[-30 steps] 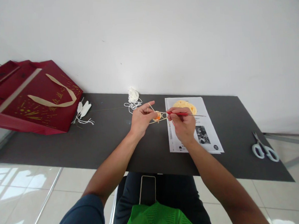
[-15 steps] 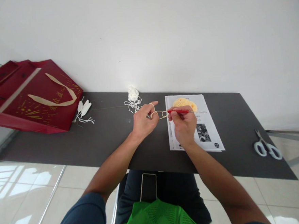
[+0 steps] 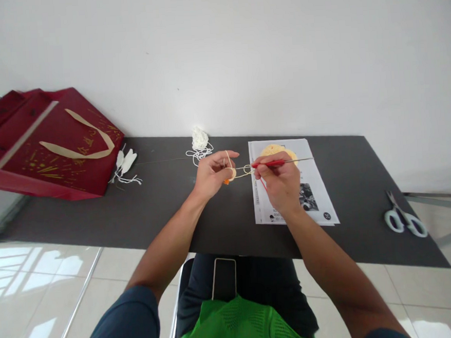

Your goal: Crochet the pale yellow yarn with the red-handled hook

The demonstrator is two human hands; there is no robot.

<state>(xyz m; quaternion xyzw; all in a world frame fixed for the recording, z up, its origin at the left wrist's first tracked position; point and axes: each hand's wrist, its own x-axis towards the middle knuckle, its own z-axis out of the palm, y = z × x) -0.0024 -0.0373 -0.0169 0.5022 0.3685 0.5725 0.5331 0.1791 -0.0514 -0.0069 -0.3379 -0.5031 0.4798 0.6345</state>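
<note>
The right hand (image 3: pixel 280 183) pinches a red-handled crochet hook (image 3: pixel 273 163) over the printed sheet (image 3: pixel 312 194). The left hand (image 3: pixel 212 172), fingers curled, grips a small orange-and-cream crochet piece (image 3: pixel 230 175) (cream yarn looped over its forefinger) above the dark table (image 3: pixel 155 215).

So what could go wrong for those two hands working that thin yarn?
The yarn loop stretched between the left hand and the crochet hook in the right hand looks thin; it might slip off the hook. The loose white yarn lies close behind the left hand and could tangle in.
</note>
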